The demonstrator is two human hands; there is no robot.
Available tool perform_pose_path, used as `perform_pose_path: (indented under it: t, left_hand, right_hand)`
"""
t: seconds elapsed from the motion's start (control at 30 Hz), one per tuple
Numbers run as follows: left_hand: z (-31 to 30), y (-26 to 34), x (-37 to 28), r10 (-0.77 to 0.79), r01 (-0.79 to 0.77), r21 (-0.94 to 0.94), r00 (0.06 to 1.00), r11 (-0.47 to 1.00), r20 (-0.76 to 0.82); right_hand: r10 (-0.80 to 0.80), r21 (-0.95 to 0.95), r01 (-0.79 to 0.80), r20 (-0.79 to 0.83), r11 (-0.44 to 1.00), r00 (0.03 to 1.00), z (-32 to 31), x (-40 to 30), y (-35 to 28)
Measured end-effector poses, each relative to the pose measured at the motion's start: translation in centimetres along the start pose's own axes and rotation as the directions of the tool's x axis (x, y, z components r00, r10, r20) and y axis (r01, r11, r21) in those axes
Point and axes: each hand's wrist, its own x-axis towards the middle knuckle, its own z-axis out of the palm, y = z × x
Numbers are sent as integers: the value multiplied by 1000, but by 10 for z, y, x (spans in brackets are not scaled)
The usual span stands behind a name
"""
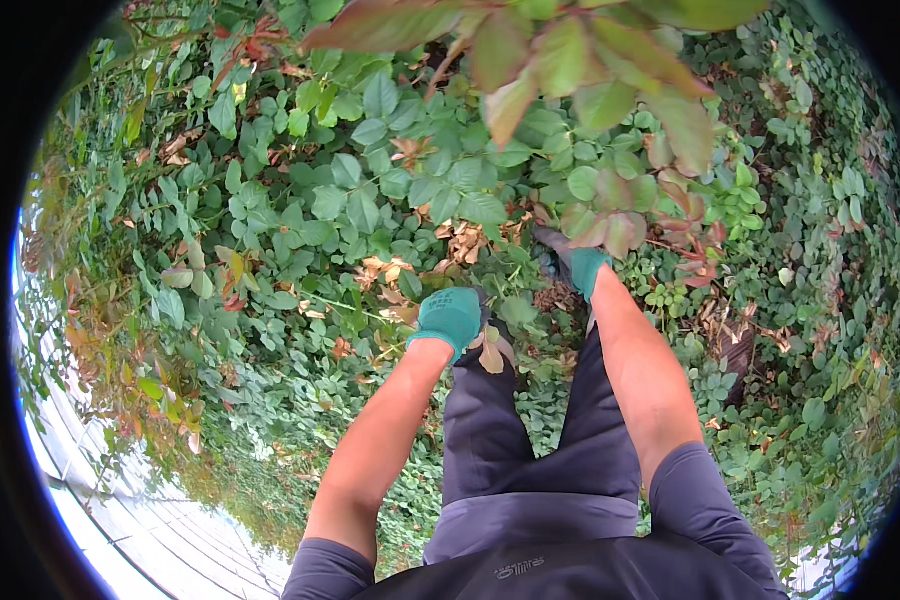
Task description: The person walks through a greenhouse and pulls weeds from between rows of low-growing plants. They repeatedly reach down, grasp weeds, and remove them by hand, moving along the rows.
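My left hand (448, 322) wears a teal work glove with a dark palm and is among the rose-like leaves in front of my left leg. Its fingers curl down out of sight. A thin green stem (341, 304) runs up to its left side, and a few pale leaves (491, 352) hang beside its wrist; whether it grips them is hidden. Farther forward, my right hand (576, 262), gloved alike, reaches into the foliage. Reddish-green leaves (615, 225) overlap its fingertips, so what it touches cannot be seen. Dry brown leaves (465, 241) lie between and ahead of the hands.
Dense shrub foliage (232, 202) surrounds my legs (484, 427). A large leafy shoot (570, 60) hangs close to the camera at the top. On the right, a dark brown object (736, 360) shows through the leaves. Light paving (142, 532) borders the bed at lower left.
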Motion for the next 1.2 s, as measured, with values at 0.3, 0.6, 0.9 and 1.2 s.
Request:
perform_pose_path:
  t: [0.3,0.6,0.9,1.2]
  left_hand:
    - [-49,-14,-42,-63,-220,-487,864,845,-499]
    - [46,-19,-105,14,-82,-695,995,715,-103]
    - [27,49,-91,145,-230,-624,972,747,-184]
    - [-50,195,-102,254,-291,-602,956,744,-149]
  right_hand:
    - [-173,321,248,-244,914,954,29,35,28]
    - [-302,334,580,-607,743,736,-15,70,-31]
    - [-261,269,411,-456,871,851,-32,25,24]
    - [-361,332,516,-428,790,828,-83,-153,93]
